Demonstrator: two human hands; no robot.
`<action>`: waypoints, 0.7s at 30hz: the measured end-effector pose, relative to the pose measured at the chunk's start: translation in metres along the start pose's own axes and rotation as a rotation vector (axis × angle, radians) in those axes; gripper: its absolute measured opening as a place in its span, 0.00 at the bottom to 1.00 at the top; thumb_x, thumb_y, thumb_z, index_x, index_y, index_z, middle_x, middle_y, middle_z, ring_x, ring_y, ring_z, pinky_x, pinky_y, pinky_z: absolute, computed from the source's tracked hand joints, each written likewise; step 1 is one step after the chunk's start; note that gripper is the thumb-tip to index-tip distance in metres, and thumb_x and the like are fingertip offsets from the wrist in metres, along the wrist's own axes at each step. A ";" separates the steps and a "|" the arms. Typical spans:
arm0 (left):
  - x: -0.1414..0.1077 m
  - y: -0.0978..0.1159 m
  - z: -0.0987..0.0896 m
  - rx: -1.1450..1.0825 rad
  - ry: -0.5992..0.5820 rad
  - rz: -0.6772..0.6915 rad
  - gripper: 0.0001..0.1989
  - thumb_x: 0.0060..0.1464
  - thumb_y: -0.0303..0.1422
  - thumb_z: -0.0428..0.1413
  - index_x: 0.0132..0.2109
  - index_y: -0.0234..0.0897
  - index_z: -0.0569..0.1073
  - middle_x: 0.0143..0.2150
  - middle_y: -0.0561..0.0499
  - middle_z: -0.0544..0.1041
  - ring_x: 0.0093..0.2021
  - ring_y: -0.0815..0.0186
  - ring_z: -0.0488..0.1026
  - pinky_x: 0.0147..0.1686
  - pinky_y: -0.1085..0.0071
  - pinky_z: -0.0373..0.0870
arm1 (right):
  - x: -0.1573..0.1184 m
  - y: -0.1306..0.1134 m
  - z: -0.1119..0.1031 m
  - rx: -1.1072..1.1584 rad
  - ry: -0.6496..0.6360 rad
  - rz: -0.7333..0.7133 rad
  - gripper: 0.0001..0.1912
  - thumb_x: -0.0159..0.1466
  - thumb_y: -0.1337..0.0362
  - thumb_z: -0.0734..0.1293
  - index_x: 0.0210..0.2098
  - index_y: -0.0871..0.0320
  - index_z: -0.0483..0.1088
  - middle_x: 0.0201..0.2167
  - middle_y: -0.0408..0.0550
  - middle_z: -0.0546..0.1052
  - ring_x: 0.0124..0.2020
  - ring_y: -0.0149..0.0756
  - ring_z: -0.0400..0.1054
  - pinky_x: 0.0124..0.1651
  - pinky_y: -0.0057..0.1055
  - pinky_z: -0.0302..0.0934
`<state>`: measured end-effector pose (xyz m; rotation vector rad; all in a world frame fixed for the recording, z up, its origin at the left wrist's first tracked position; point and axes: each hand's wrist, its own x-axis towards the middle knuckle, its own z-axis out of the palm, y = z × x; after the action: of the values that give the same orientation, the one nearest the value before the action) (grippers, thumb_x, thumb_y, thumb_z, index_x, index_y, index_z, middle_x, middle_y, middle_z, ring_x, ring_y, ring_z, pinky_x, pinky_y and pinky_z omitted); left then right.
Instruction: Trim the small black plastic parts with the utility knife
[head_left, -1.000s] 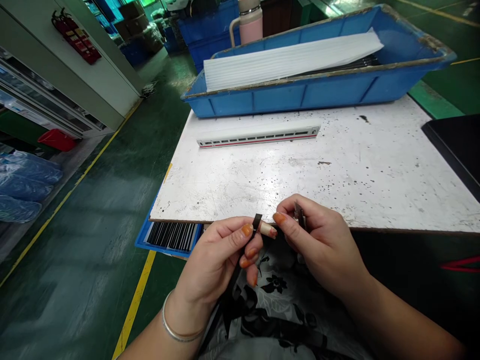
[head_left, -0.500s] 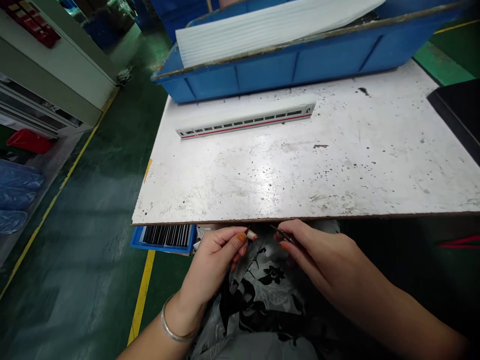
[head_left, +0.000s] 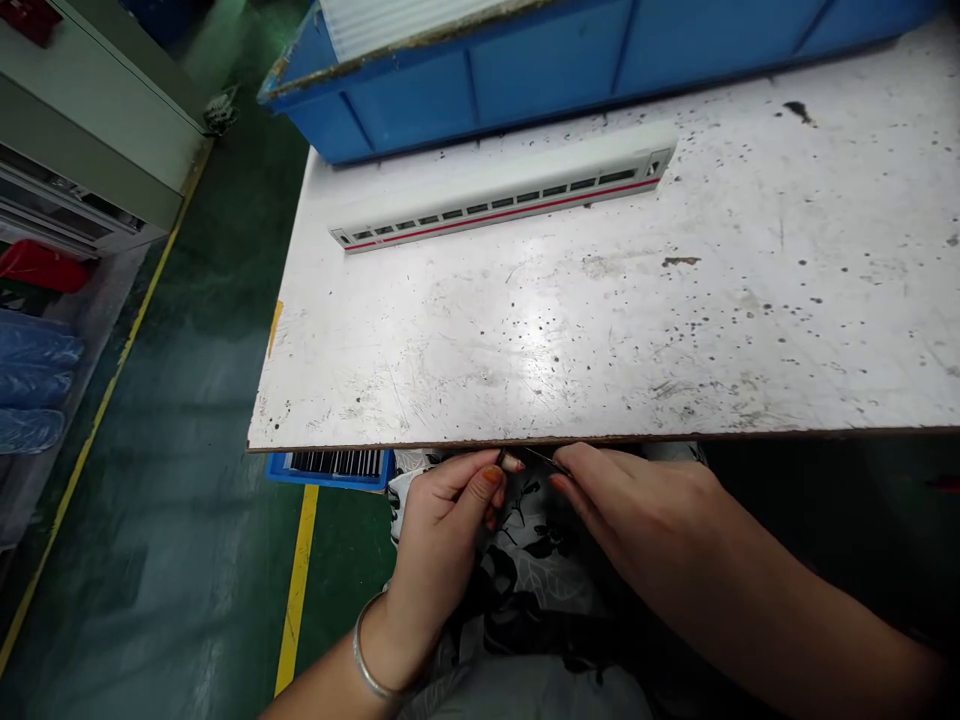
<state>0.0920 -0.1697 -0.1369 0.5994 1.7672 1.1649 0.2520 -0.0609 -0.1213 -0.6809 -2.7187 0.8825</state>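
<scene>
Just below the table's front edge, my left hand (head_left: 454, 525) pinches thumb against index finger. A small dark bit shows at its fingertips, too small to name, and a beige wrap covers the index fingertip. My right hand (head_left: 641, 510) is closed on thin, dark, pointed tweezers (head_left: 551, 462), whose tip points left at my left fingertips. Whether the tip touches anything there I cannot tell. Beyond both hands, a white model train carriage shell (head_left: 502, 195) with a red stripe and a row of dark windows lies on the white table (head_left: 450, 350).
A large blue bin (head_left: 480, 90) with white foam sheet (head_left: 397, 22) stands along the table's back. Under the front left edge sits a blue tray (head_left: 375, 482) of dark strips. A red bin (head_left: 45, 265) and blue plastic-wrapped bundles (head_left: 34, 380) are at far left.
My view has come closer to the table, so the carriage shell looks larger. The right hand and its tweezers have come nearer to the left fingertips.
</scene>
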 end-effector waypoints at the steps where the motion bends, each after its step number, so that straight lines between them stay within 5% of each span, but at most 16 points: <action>1: 0.000 -0.001 0.000 0.015 0.006 0.014 0.10 0.61 0.35 0.56 0.36 0.35 0.79 0.23 0.55 0.68 0.24 0.74 0.62 0.24 0.79 0.58 | 0.000 0.000 0.001 -0.003 -0.008 -0.007 0.09 0.67 0.73 0.60 0.32 0.56 0.65 0.24 0.39 0.69 0.21 0.31 0.65 0.24 0.32 0.52; 10: 0.002 -0.003 -0.001 0.051 0.002 0.097 0.11 0.62 0.34 0.54 0.36 0.35 0.79 0.23 0.54 0.69 0.24 0.73 0.64 0.24 0.79 0.61 | 0.007 0.000 0.003 -0.072 0.033 -0.091 0.07 0.64 0.75 0.62 0.37 0.57 0.66 0.26 0.37 0.70 0.23 0.30 0.66 0.24 0.32 0.50; 21: 0.004 0.001 0.000 0.049 0.014 0.092 0.10 0.61 0.32 0.54 0.37 0.37 0.81 0.22 0.56 0.69 0.23 0.74 0.63 0.23 0.78 0.61 | 0.012 -0.009 0.002 -0.173 0.004 -0.094 0.16 0.51 0.82 0.62 0.32 0.55 0.63 0.23 0.40 0.68 0.20 0.34 0.65 0.23 0.32 0.53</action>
<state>0.0902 -0.1666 -0.1377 0.7101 1.7998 1.1941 0.2380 -0.0627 -0.1173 -0.5797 -2.8208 0.6291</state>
